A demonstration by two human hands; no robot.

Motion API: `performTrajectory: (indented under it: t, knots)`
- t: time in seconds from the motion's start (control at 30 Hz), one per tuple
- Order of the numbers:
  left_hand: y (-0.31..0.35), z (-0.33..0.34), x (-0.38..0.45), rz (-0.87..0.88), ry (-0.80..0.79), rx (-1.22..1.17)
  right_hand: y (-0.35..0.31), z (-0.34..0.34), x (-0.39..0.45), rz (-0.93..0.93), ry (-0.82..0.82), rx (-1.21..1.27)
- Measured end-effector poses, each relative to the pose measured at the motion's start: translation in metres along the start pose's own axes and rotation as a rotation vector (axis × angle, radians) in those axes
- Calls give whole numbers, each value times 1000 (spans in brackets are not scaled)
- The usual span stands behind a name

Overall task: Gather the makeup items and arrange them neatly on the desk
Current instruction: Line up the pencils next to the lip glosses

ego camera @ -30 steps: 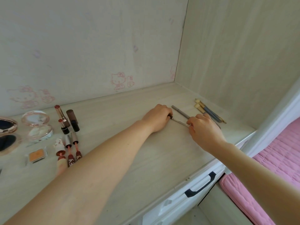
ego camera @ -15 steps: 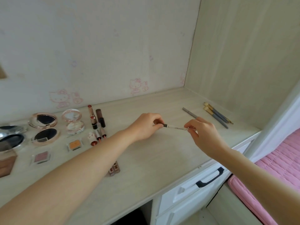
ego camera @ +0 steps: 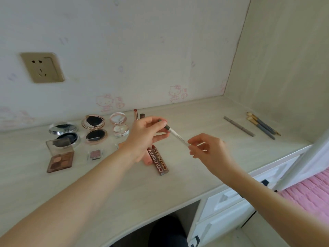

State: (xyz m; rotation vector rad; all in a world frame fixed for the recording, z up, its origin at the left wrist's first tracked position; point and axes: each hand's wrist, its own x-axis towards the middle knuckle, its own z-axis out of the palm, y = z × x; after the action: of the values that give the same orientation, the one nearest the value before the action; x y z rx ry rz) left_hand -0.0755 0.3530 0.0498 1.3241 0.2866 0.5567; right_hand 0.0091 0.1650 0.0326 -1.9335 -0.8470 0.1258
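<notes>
White and thin, a pen [ego camera: 177, 135] with a dark cap hangs in the air between the two hands, above the desk [ego camera: 204, 168]. It slopes down from the left hand [ego camera: 145, 138] to the right hand [ego camera: 207, 150]. The left hand pinches the dark cap end with thumb and fingertips. The right hand pinches the lower white end in the same way, and its other fingers are loosely curled.

Under the left hand lie two brown tubes [ego camera: 159, 162] side by side, touching each other, with glossy bodies and pale letters. A lipstick [ego camera: 135, 114] stands just behind the left hand, partly hidden by it. Further to the left of this hand are round compacts: a clear one [ego camera: 119, 126], a rose-gold one [ego camera: 94, 129] with a dark inside, and a silver one [ego camera: 64, 133], all open. Near them lie a square palette [ego camera: 60, 158] with brown shades and a small clear pan [ego camera: 94, 154] with pink powder.

Beyond the right hand, well apart from it, a grey pencil [ego camera: 238, 128] lies flat on the desk. Next to it, closer to the side wall, lie brushes [ego camera: 261, 126] with gold ferrules and grey handles. The desk has a pale wood-grain surface, matte and smooth.
</notes>
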Motion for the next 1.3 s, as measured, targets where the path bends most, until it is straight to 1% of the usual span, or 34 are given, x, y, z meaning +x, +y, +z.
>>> performTrajectory:
  t: [0.13,0.27,0.4,0.5,0.6,0.7,0.83,0.9,0.93,1.07,1.13,1.2,1.3]
  knots:
    - [4,-22,-20,-31,57,-117,-19,30,-10,47,-29,166]
    - [-1,-41,-41,-15,94,-82,-35,58,-14,115,-93,307]
    - [-5,-64,-64,17,48,-31,-44,86,-20,141,-144,396]
    - [-5,-81,-74,8,112,6,-49,106,-23,149,-145,456]
    - [-4,-96,-80,-18,185,61,-54,125,-27,137,-168,443]
    - [-2,-107,-88,-13,216,76,-60,141,-30,114,-199,385]
    - [3,-118,-95,2,234,111,-67,154,-31,-2,-203,233]
    - [3,-125,-100,26,212,241,-68,158,-33,-62,-202,180]
    - [3,-129,-103,51,195,345,-68,159,-34,-78,-202,181]
    - [0,-144,-114,250,137,982,-66,159,-32,-137,-171,191]
    - [-5,-148,-119,355,100,1226,-65,159,-30,-198,-164,123]
    - [-8,-149,-123,402,73,1336,-64,159,-29,-286,-161,21]
    - [-9,-146,-126,453,35,1428,-60,159,-31,-460,-112,-139]
